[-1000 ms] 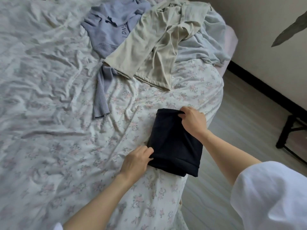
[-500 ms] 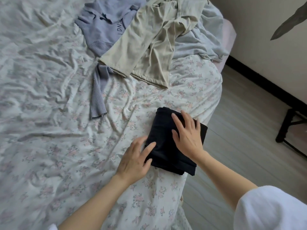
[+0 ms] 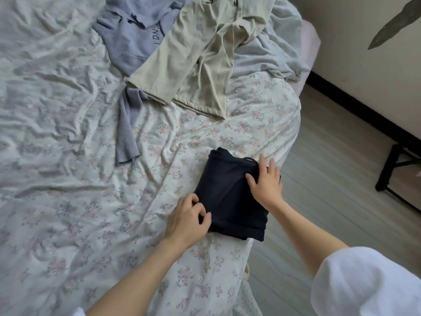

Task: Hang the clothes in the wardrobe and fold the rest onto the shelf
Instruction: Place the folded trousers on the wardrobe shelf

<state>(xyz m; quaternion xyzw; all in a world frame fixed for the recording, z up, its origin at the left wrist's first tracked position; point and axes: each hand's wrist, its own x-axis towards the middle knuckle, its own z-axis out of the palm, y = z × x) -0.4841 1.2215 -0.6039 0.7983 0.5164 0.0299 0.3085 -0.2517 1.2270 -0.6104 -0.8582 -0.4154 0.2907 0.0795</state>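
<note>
A folded black garment point(image 3: 227, 192) lies near the right edge of the bed with the floral sheet point(image 3: 68, 201). My left hand point(image 3: 188, 218) pinches its near left edge with curled fingers. Flat on the garment's right side rests my right hand point(image 3: 265, 183), fingers straight and spread. Further up the bed lie a beige garment point(image 3: 198, 65), a lilac sweatshirt point(image 3: 134, 35) with one sleeve trailing down, and a pale grey garment point(image 3: 268, 55) under the beige one.
The bed's right edge drops to a grey wooden floor point(image 3: 330, 179). A black metal frame leg point(image 3: 391, 169) stands at the right by the wall with its dark skirting. A dark leaf shape point(image 3: 394, 23) hangs at the top right.
My right hand slid from the garment's middle to its right side. My left hand went from flat fingers to pinching the left edge. The view shifted slightly.
</note>
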